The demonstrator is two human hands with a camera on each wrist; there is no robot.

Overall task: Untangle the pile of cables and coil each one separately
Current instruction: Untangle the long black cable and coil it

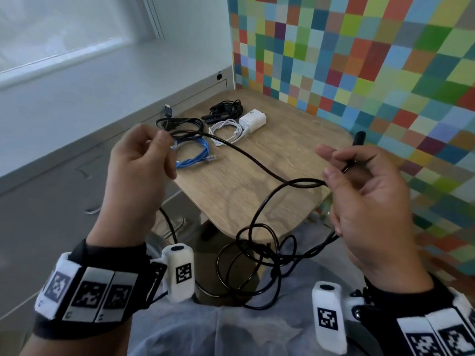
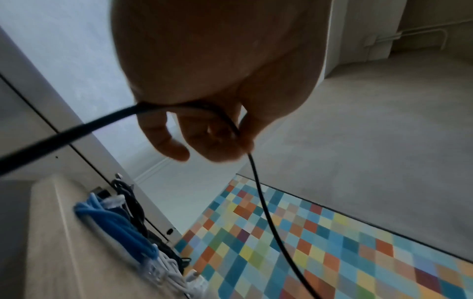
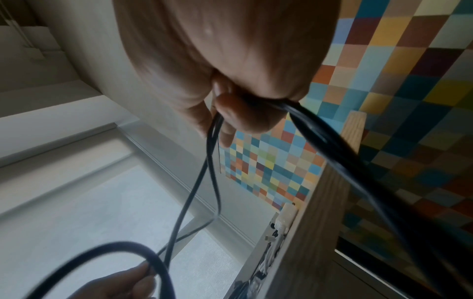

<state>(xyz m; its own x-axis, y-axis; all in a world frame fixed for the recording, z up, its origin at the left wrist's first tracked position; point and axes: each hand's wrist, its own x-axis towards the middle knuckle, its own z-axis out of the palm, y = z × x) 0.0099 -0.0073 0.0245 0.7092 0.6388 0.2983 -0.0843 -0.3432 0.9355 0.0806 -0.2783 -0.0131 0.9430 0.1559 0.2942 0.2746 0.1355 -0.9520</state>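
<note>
A long black cable stretches between my two hands above the small wooden table. My left hand pinches it between thumb and fingertips; in the left wrist view the black cable drops from those fingers. My right hand holds the cable near its plug end, and its fingers curl round a few strands of the black cable. The cable's slack lies in loose tangled loops on my lap.
Coiled cables lie at the table's far left: a blue cable, a white cable with a white charger, and two black coils. A grey cabinet stands to the left and a colourful checkered wall to the right.
</note>
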